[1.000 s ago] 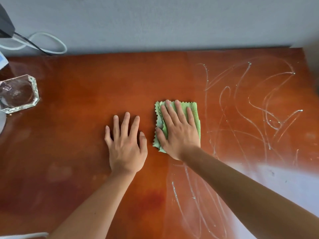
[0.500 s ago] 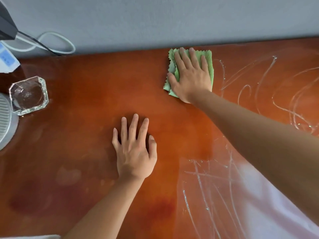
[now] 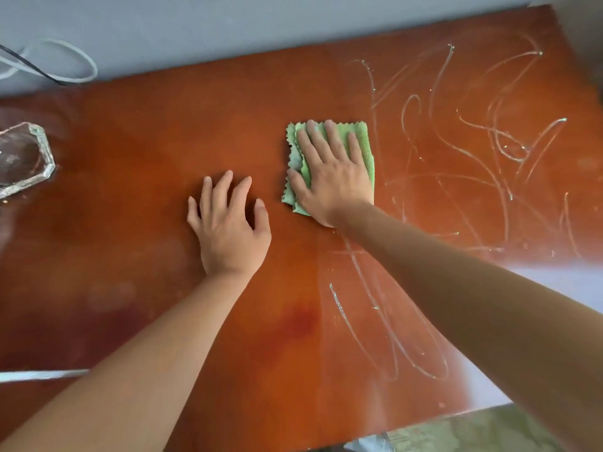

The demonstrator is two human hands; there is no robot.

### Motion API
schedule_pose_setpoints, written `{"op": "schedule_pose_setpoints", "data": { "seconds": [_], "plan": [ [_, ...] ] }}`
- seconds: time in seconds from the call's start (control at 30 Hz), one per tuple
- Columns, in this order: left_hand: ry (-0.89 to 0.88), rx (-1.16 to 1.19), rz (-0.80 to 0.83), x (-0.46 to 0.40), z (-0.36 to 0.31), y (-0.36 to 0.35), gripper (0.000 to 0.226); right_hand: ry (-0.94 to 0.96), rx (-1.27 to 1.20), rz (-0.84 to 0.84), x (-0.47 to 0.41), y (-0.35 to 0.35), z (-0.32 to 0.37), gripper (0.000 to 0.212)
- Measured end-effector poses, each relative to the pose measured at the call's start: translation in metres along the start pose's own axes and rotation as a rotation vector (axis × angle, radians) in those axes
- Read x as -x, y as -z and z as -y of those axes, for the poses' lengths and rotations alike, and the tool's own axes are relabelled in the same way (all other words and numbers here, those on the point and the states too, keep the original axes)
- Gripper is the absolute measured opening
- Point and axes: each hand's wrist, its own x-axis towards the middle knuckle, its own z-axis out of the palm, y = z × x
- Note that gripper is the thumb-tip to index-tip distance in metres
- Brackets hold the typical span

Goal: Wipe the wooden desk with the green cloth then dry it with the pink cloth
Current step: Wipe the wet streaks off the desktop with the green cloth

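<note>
The right hand (image 3: 332, 177) lies flat on the folded green cloth (image 3: 360, 138), fingers straight and spread, pressing it onto the wooden table (image 3: 156, 158) near the middle of the surface; its grip is released, since nothing is curled round the cloth. The left hand (image 3: 228, 223) rests palm-down on bare wood just beside the cloth's left edge, apart from it, its grip likewise released and holding nothing. Thin wet streaks (image 3: 489, 141) loop across the right half of the table and run on toward the near edge beside the right forearm. The left half shows no such lines. The pink cloth is not in view. In my judgement the wiping stage is under way and incomplete, and drying has not begun. Risks noted: the cloth is held by downward pressure alone, so a fast stroke could let it slip out or unfold from under the palm. A glass dish (image 3: 23, 158) sits at the left edge of the view, with cables (image 3: 65, 76) lying against the wall behind it. A stroke carried far to the left could knock the dish or push moisture toward the cables. The streaked pattern suggests uneven coverage, and patches may be missed if strokes do not overlap. The bracing left hand may leave marks on the wiped wood.
</note>
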Motion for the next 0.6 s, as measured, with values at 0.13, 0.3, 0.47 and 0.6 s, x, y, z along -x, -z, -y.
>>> {"op": "schedule_pose_setpoints", "data": {
  "seconds": [0.13,0.3,0.47,0.6],
  "plan": [
    [-0.018,0.050,0.029,0.003,0.000,0.011,0.037,-0.021,-0.020,-0.004,0.060,-0.008,0.011,0.073],
    [-0.107,0.060,0.068,0.064,0.006,0.025,0.037,-0.032,-0.045,0.003,0.136,-0.017,0.031,0.071],
    [-0.258,0.055,0.116,0.137,0.014,0.019,0.043,-0.020,-0.045,0.015,0.187,-0.027,0.041,0.071],
    [-0.265,-0.018,0.106,0.149,0.018,0.010,0.046,-0.019,-0.059,0.006,0.185,-0.027,0.040,0.070]
  ]
}}
